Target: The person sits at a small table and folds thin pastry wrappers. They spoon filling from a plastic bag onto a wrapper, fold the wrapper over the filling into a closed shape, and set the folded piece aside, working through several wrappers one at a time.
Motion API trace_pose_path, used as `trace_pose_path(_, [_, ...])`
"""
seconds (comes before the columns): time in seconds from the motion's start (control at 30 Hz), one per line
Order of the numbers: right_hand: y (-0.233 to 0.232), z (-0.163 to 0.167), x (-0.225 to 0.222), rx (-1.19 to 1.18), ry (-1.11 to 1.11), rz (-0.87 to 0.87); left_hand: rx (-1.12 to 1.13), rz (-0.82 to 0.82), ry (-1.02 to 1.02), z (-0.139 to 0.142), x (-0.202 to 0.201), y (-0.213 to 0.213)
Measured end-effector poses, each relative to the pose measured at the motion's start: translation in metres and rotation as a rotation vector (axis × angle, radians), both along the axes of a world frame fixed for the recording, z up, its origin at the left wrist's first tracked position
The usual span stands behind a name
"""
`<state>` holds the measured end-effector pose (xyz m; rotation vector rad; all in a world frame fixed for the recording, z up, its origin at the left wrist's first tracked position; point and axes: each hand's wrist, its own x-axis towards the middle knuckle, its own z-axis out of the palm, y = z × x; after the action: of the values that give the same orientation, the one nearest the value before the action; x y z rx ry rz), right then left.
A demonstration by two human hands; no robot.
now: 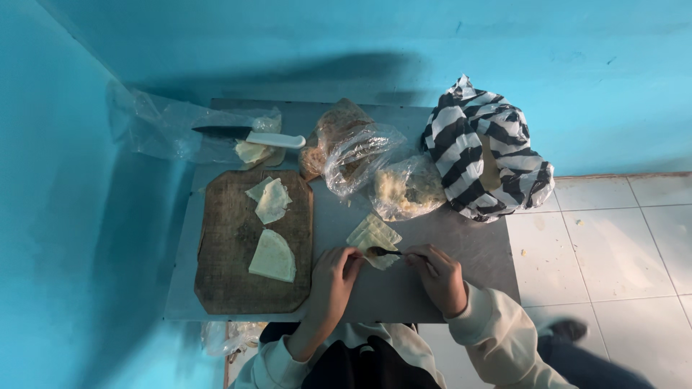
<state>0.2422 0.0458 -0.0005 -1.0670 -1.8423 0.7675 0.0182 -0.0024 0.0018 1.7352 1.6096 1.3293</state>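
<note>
Pinch the pale folded dough wrapper point(373, 238) steady with your left hand point(333, 281) while your right hand point(438, 276), fingers closed around the small dark spoon point(382, 252), places filling centrally.

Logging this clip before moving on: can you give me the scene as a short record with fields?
setting: small grey table in a blue-walled corner
left hand: holds down a pale dough wrapper
right hand: holds a spoon, tip over the wrapper
board: wooden cutting board with cut wrapper pieces
behind: white-handled knife, clear plastic bags, striped bag
</note>
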Motion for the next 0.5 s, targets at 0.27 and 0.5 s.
trace_pose_path(0.27, [-0.009, 0.012, 0.002, 0.111, -0.124, 0.004, 0.004, 0.016, -0.007, 0.005, 0.000, -0.001])
trace_pose_path(0.5, [-0.012, 0.015, 0.001, 0.191, -0.126, 0.091, -0.017, 0.019, -0.025, 0.006, 0.000, -0.004])
